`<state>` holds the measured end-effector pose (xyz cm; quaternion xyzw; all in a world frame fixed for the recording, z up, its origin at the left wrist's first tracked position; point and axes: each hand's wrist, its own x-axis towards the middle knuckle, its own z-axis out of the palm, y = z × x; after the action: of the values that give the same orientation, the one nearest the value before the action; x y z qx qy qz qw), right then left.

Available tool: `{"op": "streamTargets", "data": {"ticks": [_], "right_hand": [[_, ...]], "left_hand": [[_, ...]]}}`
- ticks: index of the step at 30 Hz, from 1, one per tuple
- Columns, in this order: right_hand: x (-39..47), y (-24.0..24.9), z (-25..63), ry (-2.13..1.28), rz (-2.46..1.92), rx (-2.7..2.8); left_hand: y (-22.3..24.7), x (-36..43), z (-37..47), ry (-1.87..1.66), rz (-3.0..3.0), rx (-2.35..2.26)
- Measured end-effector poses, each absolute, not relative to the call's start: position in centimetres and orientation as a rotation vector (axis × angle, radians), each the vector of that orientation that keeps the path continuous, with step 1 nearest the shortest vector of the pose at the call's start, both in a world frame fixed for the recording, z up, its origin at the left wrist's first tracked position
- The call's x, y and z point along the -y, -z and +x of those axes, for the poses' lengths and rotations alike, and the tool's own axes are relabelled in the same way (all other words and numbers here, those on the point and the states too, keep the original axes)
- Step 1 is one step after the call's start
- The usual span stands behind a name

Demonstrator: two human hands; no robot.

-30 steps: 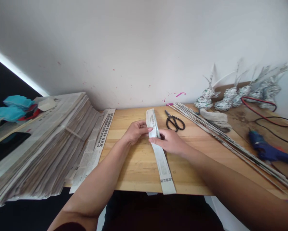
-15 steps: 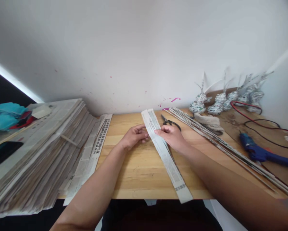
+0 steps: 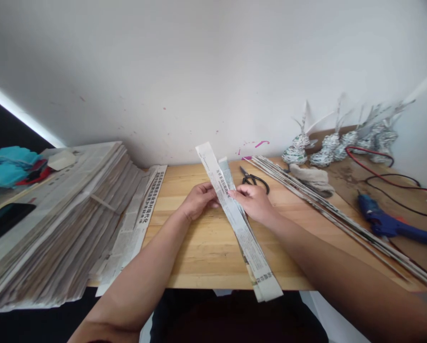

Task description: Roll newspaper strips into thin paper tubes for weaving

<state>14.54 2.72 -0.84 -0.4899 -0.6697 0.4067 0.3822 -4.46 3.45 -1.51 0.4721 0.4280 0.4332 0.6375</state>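
Several long newspaper strips (image 3: 242, 230) slant across the wooden table, their lower ends reaching past its front edge. The top strip is fanned out, its upper end sticking up to the left of those beneath. My right hand (image 3: 252, 200) pinches the strips from the right, thumb on the printed face. At their left edge my left hand (image 3: 203, 200) has its fingers curled against the top strip, the fingertips partly behind it. Black scissors (image 3: 254, 181) lie just behind my right hand.
A tall stack of newspaper sheets (image 3: 81, 209) stands at the left, with a phone (image 3: 9, 221) on it. Thin paper rods (image 3: 327, 214) run diagonally on the right. Beyond them are a rag (image 3: 313, 178), a blue glue gun (image 3: 388, 221), cables and woven paper figures (image 3: 329, 147).
The top strip has shifted up and left, fanning away from the strips under it. My left hand has closed in on its edge. My right hand stays in nearly the same place.
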Motion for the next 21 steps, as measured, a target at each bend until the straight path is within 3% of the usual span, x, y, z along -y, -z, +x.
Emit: {"op": "streamTargets", "data": {"ticks": [21], "right_hand": [[-4.0,2.1,14.9,-1.15,-1.23,1.466]], "left_hand": [[1.5,-5.2,-7.2,-1.285,1.307,-1.433]]}}
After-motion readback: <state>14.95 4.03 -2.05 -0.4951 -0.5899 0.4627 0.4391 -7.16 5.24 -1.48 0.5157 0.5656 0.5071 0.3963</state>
